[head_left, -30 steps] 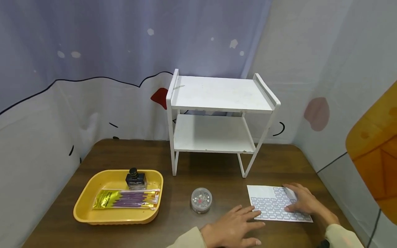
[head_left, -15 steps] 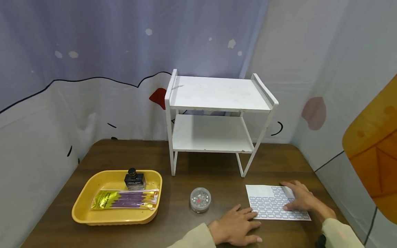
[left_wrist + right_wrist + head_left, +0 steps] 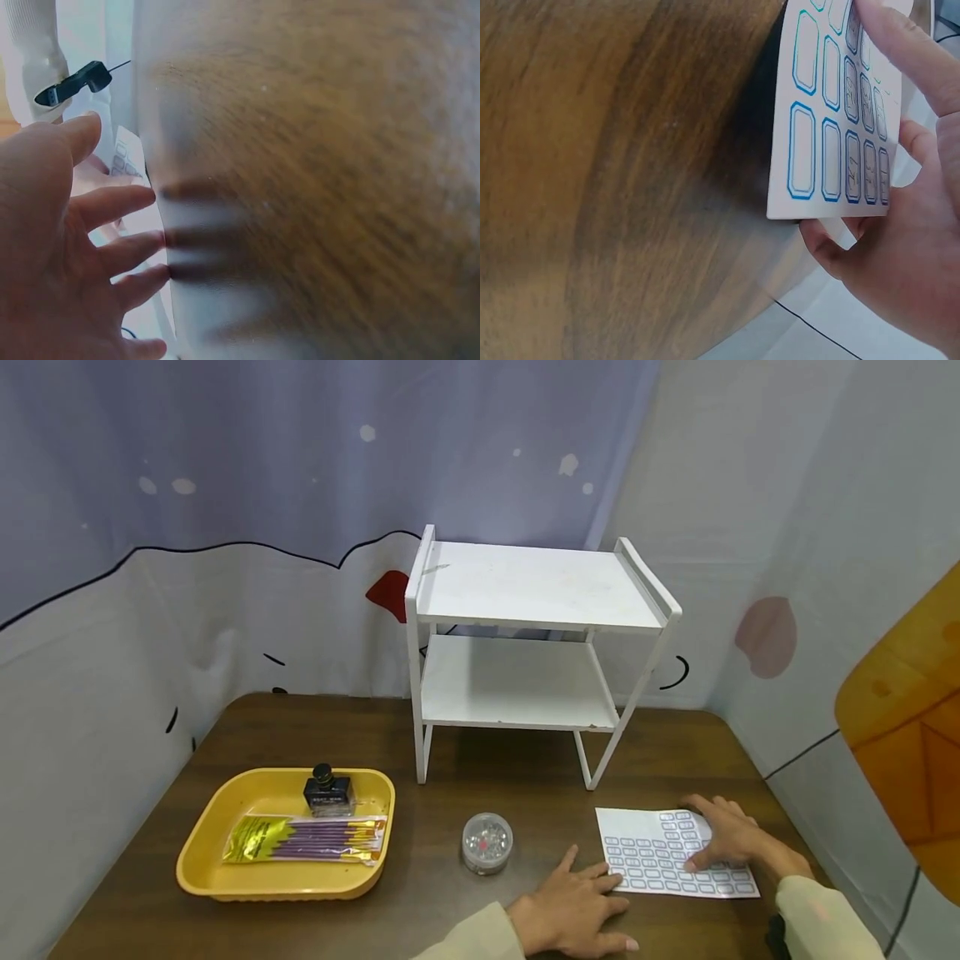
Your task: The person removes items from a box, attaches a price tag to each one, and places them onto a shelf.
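Observation:
A white sheet of blue-bordered sticker labels (image 3: 652, 852) lies on the brown table, some labels bearing handwritten marks in the right wrist view. My right hand (image 3: 727, 839) grips its right side, the thumb (image 3: 907, 37) on the printed face and other fingers behind the edge. My left hand (image 3: 573, 910) is spread with its fingers apart, low over the table, one fingertip right at the sheet's near left corner. In the left wrist view its fingers (image 3: 120, 199) reach toward the tabletop. Left of it stands a round clear container (image 3: 487, 843) with small bits inside.
At the left sits a yellow tray (image 3: 195, 860) holding a dark-capped ink bottle (image 3: 328, 793) and a clear packet of thin purple sticks (image 3: 307, 840). A white two-tier shelf (image 3: 540, 585) stands at the back. Printed curtains (image 3: 247, 452) surround the table.
My left hand has shifted slightly right, its fingers spreading wider. The right hand stays at the sheet, its fingers slightly farther back and right along the edge.

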Demonstrator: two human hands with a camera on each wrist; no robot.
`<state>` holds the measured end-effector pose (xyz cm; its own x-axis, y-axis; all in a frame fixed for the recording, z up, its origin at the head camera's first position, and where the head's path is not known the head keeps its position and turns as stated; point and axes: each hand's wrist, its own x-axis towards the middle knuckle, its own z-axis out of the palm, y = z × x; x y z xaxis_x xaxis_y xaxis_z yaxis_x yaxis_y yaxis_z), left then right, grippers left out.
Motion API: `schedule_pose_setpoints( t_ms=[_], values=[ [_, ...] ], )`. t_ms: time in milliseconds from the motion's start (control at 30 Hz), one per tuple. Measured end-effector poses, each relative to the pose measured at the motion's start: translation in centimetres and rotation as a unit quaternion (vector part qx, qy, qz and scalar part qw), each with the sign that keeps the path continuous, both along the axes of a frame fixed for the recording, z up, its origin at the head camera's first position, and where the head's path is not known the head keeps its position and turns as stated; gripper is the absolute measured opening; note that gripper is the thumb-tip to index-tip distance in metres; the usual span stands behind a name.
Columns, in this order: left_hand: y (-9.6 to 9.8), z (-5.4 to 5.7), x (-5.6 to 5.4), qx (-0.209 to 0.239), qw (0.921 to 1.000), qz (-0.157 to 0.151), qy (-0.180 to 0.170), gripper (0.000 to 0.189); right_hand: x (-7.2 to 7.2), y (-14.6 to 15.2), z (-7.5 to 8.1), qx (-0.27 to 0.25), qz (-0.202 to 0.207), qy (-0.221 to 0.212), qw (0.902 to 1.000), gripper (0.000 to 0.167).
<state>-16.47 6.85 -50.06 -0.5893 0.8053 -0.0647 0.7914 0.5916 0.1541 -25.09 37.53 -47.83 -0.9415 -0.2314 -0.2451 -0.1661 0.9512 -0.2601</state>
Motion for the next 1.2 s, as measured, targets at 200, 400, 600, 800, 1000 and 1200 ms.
schedule_pose_setpoints(
  t_ms=[200, 400, 600, 800, 1000, 1200],
  values=[
    [0.1, 0.0, 0.1, 0.004, 0.9999, 0.004, -0.012, 0.056, 0.1, 0.2, 0.0, -0.012, 0.0, 0.019, 0.9997, 0.091],
    [0.0, 0.0, 0.2, 0.007, 0.9999, 0.004, -0.015, 0.056, 0.4, 0.3, 0.8, -0.091, 0.008, 0.007, 0.9958, 0.054],
    [0.0, -0.1, 0.3, 0.017, 0.9998, 0.007, -0.012, 0.057, 0.5, 0.2, 2.2, -0.126, 0.035, -0.042, 0.9906, 0.027],
    [-0.2, -0.5, 0.1, 0.044, 0.9946, 0.023, 0.091, 0.051, 0.6, -0.3, 3.9, -0.17, 0.088, -0.062, 0.9795, 0.021],
    [-0.5, 0.1, -0.3, 0.132, 0.9787, 0.089, 0.129, 0.044, 0.7, -1.5, 5.6, -0.247, 0.134, -0.058, 0.9581, 0.032],
    [-0.7, 0.8, -0.8, 0.257, 0.9389, 0.161, 0.163, 0.037, 1.3, -2.5, 7.2, -0.305, 0.143, -0.039, 0.9408, 0.049]
  ],
)
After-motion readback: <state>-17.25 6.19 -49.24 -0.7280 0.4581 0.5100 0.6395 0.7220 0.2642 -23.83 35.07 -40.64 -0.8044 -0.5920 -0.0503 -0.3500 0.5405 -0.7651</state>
